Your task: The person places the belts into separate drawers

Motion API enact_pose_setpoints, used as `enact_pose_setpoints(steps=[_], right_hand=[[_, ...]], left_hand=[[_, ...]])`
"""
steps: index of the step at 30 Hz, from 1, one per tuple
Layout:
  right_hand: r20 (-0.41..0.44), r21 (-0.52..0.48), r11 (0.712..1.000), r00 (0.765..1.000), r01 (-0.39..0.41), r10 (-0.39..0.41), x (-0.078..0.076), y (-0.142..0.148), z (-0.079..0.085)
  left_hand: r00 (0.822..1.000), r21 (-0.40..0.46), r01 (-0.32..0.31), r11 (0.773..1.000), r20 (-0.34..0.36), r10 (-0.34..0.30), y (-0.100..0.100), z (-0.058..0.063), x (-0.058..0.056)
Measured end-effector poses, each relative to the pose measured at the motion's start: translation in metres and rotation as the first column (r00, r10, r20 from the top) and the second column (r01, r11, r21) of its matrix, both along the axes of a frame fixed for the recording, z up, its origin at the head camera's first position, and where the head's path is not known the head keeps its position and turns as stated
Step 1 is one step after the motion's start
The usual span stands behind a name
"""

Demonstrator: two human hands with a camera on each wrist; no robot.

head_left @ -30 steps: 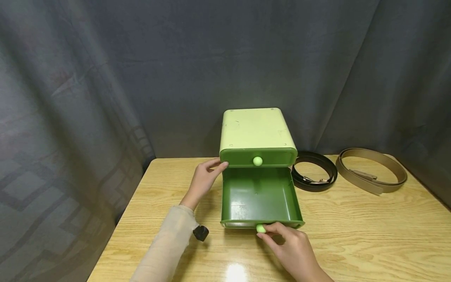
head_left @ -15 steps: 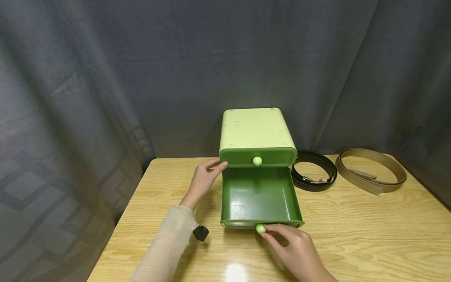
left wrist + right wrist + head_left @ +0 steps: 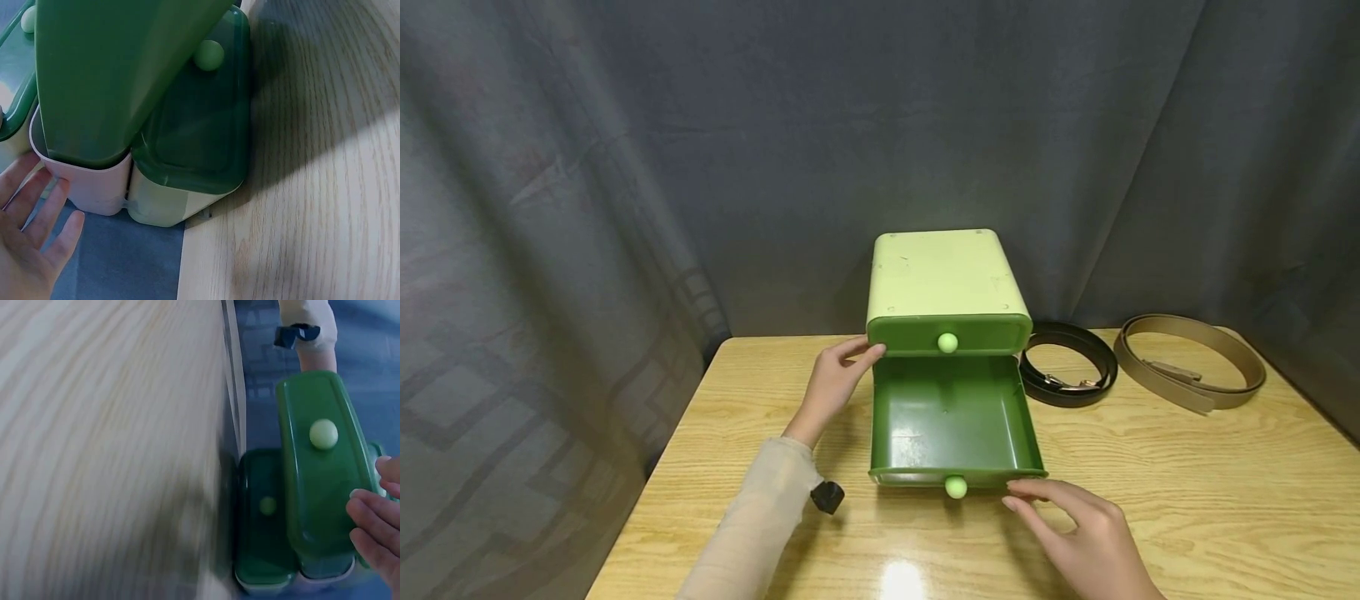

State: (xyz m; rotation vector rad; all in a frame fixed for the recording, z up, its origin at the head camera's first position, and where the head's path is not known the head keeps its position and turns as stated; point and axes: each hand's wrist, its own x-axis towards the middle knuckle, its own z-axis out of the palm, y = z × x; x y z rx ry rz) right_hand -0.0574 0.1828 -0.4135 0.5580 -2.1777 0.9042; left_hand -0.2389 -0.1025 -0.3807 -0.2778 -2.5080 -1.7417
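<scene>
A small chest of drawers (image 3: 947, 271) stands on the table, with a pale yellow-green top. In the head view its green middle drawer (image 3: 906, 425) is pulled far out, with nothing inside. A round light-green knob (image 3: 956, 487) sits on that drawer's front. My left hand (image 3: 835, 375) rests at the chest's left side, thumb on the front corner of the top drawer; its fingers lie straight along the pink casing (image 3: 94, 187) in the left wrist view. My right hand (image 3: 1086, 529) is off the knob, fingertips close by the drawer's right front corner, holding nothing.
To the chest's right lie a coiled black belt (image 3: 1067, 398) and a coiled tan belt (image 3: 1240, 357). Below the pulled-out drawer, a bottom drawer (image 3: 194, 137) is pushed in. A dark grey curtain (image 3: 790, 167) hangs behind the wooden table (image 3: 1187, 500).
My right hand has let go of the middle drawer's knob and moved right. The drawer stays pulled out; the left hand keeps its place.
</scene>
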Motion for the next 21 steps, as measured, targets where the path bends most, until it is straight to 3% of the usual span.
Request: enact_pose_setpoints(steps=[10, 18, 21], right_hand=[[0.048, 0.012, 0.996, 0.995, 0.084, -0.085, 0.006, 0.034, 0.007], [-0.087, -0.007, 1.000, 0.996, 0.003, -0.003, -0.009, 0.062, -0.003], [-0.100, 0.006, 1.000, 0.995, -0.030, 0.030, -0.016, 0.071, -0.007]], left_hand=[[1.000, -0.008, -0.001, 1.000, -0.003, 0.001, 0.000, 0.001, 0.002], [1.000, -0.011, -0.001, 1.000, -0.005, 0.001, 0.000, 0.002, 0.002], [1.000, -0.015, 0.002, 1.000, -0.004, -0.002, 0.000, 0.003, 0.002]])
